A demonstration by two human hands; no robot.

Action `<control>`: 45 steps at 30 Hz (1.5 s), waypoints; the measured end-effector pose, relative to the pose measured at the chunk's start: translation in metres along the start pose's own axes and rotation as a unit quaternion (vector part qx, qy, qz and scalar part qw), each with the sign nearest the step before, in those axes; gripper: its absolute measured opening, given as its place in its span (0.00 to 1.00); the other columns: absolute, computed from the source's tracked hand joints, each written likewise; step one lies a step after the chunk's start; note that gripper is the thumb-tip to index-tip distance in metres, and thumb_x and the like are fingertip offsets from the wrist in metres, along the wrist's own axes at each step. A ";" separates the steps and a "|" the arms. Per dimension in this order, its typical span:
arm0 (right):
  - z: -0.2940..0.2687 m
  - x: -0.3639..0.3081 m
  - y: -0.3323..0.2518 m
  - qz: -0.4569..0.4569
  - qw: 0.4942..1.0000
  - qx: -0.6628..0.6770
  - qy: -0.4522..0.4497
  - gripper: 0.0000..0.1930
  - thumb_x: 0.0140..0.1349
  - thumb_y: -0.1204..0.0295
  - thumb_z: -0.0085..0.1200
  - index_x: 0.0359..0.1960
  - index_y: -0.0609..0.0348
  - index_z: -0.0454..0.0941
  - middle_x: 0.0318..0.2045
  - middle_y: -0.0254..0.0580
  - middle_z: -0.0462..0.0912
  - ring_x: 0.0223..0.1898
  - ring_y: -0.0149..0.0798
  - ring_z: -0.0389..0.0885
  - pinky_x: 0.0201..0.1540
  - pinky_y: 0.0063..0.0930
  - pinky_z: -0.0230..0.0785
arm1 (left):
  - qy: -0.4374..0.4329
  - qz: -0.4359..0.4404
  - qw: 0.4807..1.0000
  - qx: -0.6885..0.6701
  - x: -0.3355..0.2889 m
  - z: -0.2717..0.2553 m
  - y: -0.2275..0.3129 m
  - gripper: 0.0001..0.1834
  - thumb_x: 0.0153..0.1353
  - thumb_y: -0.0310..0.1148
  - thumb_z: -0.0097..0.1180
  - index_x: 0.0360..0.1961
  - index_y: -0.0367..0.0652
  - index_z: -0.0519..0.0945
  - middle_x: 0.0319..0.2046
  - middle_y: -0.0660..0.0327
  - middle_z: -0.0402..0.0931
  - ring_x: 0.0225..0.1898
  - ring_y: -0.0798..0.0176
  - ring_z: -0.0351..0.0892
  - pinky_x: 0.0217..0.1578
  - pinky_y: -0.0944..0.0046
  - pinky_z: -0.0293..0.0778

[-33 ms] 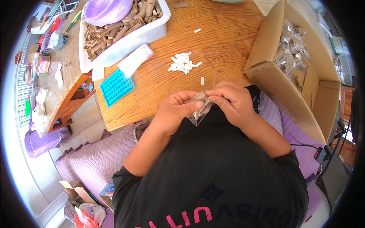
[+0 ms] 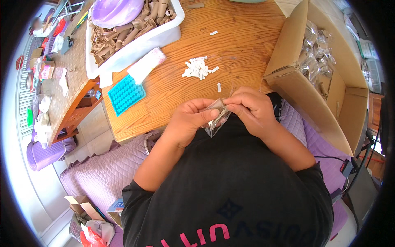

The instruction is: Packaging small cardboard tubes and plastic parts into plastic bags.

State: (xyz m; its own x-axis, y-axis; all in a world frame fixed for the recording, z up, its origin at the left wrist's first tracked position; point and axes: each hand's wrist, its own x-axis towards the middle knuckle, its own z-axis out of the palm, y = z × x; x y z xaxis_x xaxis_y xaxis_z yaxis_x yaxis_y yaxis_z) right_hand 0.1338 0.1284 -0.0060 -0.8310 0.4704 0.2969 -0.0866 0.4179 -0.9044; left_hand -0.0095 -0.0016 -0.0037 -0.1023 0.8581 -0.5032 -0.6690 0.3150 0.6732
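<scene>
At the table's near edge, my two hands hold a small clear plastic bag [image 2: 212,128] between them. My left hand [image 2: 191,118] pinches its left side with the thumb on top. The fingers of my right hand [image 2: 252,109] are closed on its upper right edge. Something brownish shows inside the bag, but its shape is mostly hidden by my fingers and by glare. Just beyond my hands lies a single white strip-like piece [image 2: 219,87]. A loose pile of similar white pieces [image 2: 198,69] is farther up the wooden table [image 2: 242,41].
At the far left stands a white tub [image 2: 135,51] of brown pieces with a purple bowl [image 2: 117,10] on top. A teal tray [image 2: 126,94] and a white packet [image 2: 146,66] lie below it. On the right, an open cardboard box [image 2: 312,99] contains several filled clear bags [image 2: 314,53].
</scene>
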 end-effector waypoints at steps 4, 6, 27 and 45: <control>-0.008 0.004 -0.002 0.031 0.999 0.021 -0.012 0.05 0.52 0.80 0.54 0.32 0.64 0.77 0.26 0.42 0.77 0.26 0.33 0.75 0.28 0.22 0.64 | -0.011 -0.002 1.000 -0.027 -0.002 -0.002 0.000 0.16 0.55 0.32 0.57 0.43 0.33 0.75 0.34 0.59 0.78 0.34 0.68 0.77 0.35 0.71 0.73; -0.010 0.007 -0.001 0.027 0.998 0.016 -0.061 0.06 0.53 0.79 0.54 0.33 0.64 0.77 0.25 0.39 0.76 0.25 0.29 0.73 0.27 0.18 0.62 | -0.015 0.002 0.999 -0.034 -0.002 -0.002 -0.002 0.18 0.56 0.33 0.56 0.44 0.33 0.74 0.36 0.58 0.77 0.35 0.67 0.77 0.36 0.70 0.74; -0.016 0.003 -0.017 0.146 0.987 0.031 -0.064 0.06 0.51 0.78 0.56 0.31 0.60 0.72 0.25 0.35 0.75 0.24 0.27 0.73 0.27 0.19 0.65 | 0.028 0.034 0.998 0.038 -0.007 -0.003 0.002 0.12 0.54 0.29 0.58 0.38 0.34 0.77 0.31 0.62 0.78 0.30 0.72 0.74 0.34 0.74 0.71; -0.014 0.008 -0.021 0.050 0.987 -0.139 -0.067 0.09 0.43 0.75 0.62 0.26 0.60 0.75 0.30 0.37 0.73 0.26 0.35 0.74 0.27 0.24 0.66 | 0.063 0.105 0.988 0.095 -0.006 0.006 -0.003 0.12 0.55 0.27 0.57 0.40 0.34 0.76 0.32 0.64 0.77 0.31 0.76 0.73 0.33 0.77 0.69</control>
State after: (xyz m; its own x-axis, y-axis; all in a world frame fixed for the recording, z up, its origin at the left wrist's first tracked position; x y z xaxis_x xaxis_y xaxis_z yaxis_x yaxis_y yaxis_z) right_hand 0.1368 0.1340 0.0199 -0.8941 0.4218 0.1505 0.1389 0.5806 -0.8023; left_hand -0.0023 -0.0054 0.0011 -0.3225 0.8595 -0.3966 -0.4745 0.2157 0.8534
